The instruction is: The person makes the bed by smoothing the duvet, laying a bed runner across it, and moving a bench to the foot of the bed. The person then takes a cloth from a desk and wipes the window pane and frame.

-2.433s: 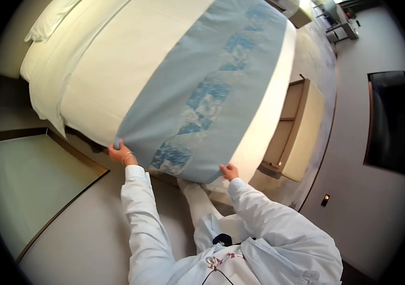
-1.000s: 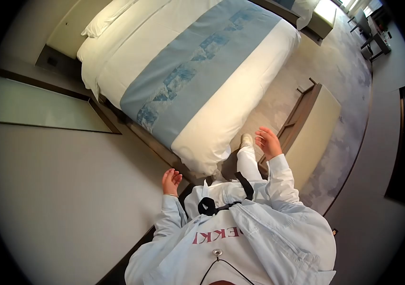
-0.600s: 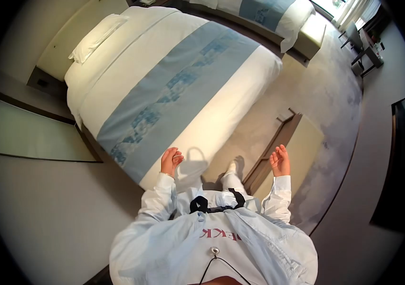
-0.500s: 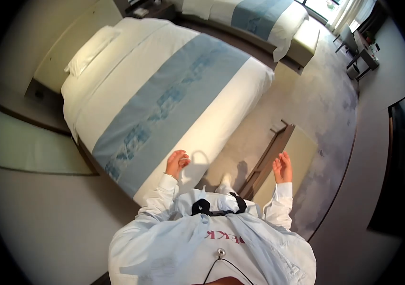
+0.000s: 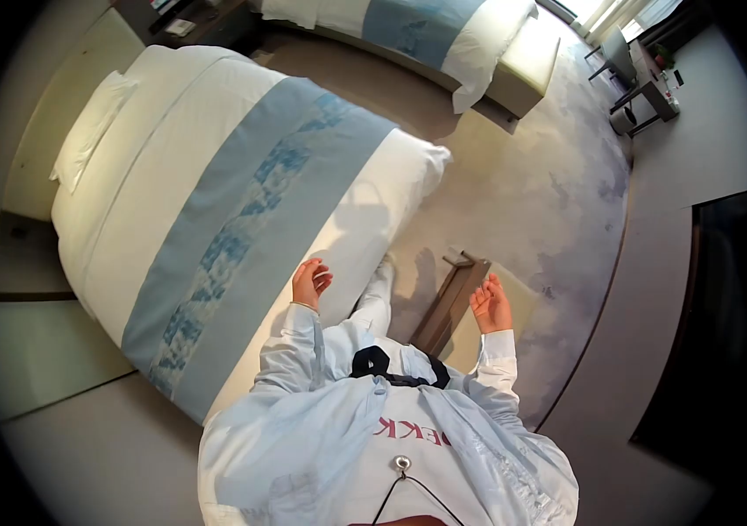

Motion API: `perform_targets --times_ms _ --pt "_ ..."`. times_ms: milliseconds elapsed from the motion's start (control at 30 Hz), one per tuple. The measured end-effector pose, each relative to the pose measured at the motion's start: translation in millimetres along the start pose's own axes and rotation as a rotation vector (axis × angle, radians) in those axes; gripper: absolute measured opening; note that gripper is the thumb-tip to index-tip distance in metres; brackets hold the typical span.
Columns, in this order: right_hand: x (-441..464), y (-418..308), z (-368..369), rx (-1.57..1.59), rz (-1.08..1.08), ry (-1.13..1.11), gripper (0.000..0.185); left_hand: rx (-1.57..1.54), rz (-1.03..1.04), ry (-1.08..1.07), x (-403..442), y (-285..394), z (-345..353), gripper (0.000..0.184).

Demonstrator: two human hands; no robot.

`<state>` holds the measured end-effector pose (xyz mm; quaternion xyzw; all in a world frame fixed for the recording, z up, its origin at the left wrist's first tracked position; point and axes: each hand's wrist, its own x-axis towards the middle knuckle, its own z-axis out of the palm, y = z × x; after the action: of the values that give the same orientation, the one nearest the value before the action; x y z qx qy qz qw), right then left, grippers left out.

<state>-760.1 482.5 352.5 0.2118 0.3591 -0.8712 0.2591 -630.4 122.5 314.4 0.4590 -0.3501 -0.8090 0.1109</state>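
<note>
My left hand is raised over the foot end of the near bed, fingers loosely curled and apart, holding nothing. Below it lies the white bedding, crossed by a blue bed runner with a cloud-like pattern. My right hand hovers with its palm turned up and fingers apart, also without anything in it. Under that hand stands a low bench with a pale top and a brown wooden side frame. Neither hand appears to touch the bed or the bench.
A second bed with a pale bench at its foot stands farther off. A chair, desk and waste bin line the right wall. A dark screen hangs nearer. A pillow lies at the near bed's head.
I have moved forward between the bed and the low bench, one leg stepping ahead. The beds and furniture have shifted left in view. Both hands stay raised and hold nothing.
</note>
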Motion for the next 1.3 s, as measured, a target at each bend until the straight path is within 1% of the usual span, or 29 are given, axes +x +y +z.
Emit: perform_targets --times_ms 100,133,167,233,267,300,367,400,433,467,533,600,667,700,733,767,800,833,900,933,1000,1033,1067,1100,1133,1167,1200,1233,1300 --pt "65 -56 30 0.017 -0.053 -0.018 0.020 -0.064 -0.041 -0.045 74 7 64 0.016" --pt "81 -75 39 0.031 -0.059 -0.025 0.019 -0.146 -0.077 -0.088 85 20 96 0.018" --pt "100 -94 51 0.013 -0.063 -0.020 0.019 -0.161 -0.088 -0.092 100 28 128 0.018" --pt "140 -135 85 -0.009 -0.096 -0.098 0.018 -0.179 -0.017 -0.233 123 39 189 0.028" --pt "155 -144 95 0.012 -0.125 -0.140 0.018 -0.147 -0.020 -0.244 126 44 211 0.031" --pt "168 -157 106 0.023 -0.107 -0.117 0.018 -0.108 -0.031 -0.247 130 48 237 0.035" --pt "197 -180 129 -0.041 -0.169 -0.116 0.020 -0.040 -0.050 -0.310 142 56 279 0.036" --pt "216 -190 133 -0.031 -0.164 -0.109 0.020 -0.014 -0.070 -0.332 156 59 296 0.037" --pt "233 -200 135 -0.100 -0.144 -0.102 0.021 0.006 -0.092 -0.354 170 58 311 0.038" --pt "250 -211 132 -0.175 -0.117 -0.091 0.021 0.008 -0.092 -0.323 187 56 323 0.039" --pt "298 -237 116 -0.181 -0.071 -0.070 0.022 0.001 -0.070 -0.246 216 56 354 0.041" --pt "343 -272 99 -0.191 -0.011 -0.066 0.023 -0.012 -0.083 -0.233 242 59 382 0.045" --pt "398 -309 100 -0.211 0.007 0.012 0.024 -0.027 -0.041 -0.194 271 62 406 0.045" --pt "430 -330 105 -0.224 0.025 -0.029 0.024 -0.090 -0.076 -0.143 292 55 416 0.043" --pt "462 -351 107 -0.194 0.031 -0.120 0.025 -0.170 -0.101 -0.087 313 45 426 0.042" --pt "489 -368 110 -0.148 0.049 -0.206 0.025 -0.188 -0.132 0.003 332 36 441 0.040" --pt "518 -388 120 -0.185 0.045 -0.287 0.025 -0.141 -0.052 0.095 334 42 474 0.039" --pt "542 -404 134 -0.215 0.046 -0.361 0.024 -0.083 -0.054 0.094 339 50 505 0.039" --pt "582 -425 180 -0.295 0.043 -0.267 0.024 -0.037 0.096 -0.156 335 77 556 0.041" --pt "606 -437 195 -0.282 0.091 -0.277 0.024 -0.078 0.120 -0.112 329 94 570 0.041" --pt "648 -447 220 -0.318 0.152 -0.353 0.024 -0.094 0.183 -0.321 332 120 594 0.042" --pt "674 -446 234 -0.306 0.182 -0.381 0.024 -0.126 0.216 -0.286 344 125 596 0.042" --pt "698 -441 246 -0.312 0.243 -0.448 0.023 -0.133 0.203 -0.157 355 126 589 0.042" --pt "715 -434 262 -0.328 0.273 -0.457 0.023 -0.133 0.173 -0.033 365 125 580 0.042" --pt "727 -423 279 -0.312 0.349 -0.484 0.023 -0.200 0.188 0.120 376 127 573 0.042" --pt "736 -411 295 -0.291 0.415 -0.512 0.023 -0.279 0.182 0.239 386 127 564 0.032" --pt "746 -396 309 -0.290 0.465 -0.578 0.022 -0.421 0.173 0.335 403 123 553 0.031" --pt "750 -385 328 -0.304 0.475 -0.583 0.022 -0.520 0.107 0.396 422 120 540 0.032" --pt "760 -357 372 -0.385 0.591 -0.596 0.017 -0.734 0.052 0.437 469 98 506 0.026"
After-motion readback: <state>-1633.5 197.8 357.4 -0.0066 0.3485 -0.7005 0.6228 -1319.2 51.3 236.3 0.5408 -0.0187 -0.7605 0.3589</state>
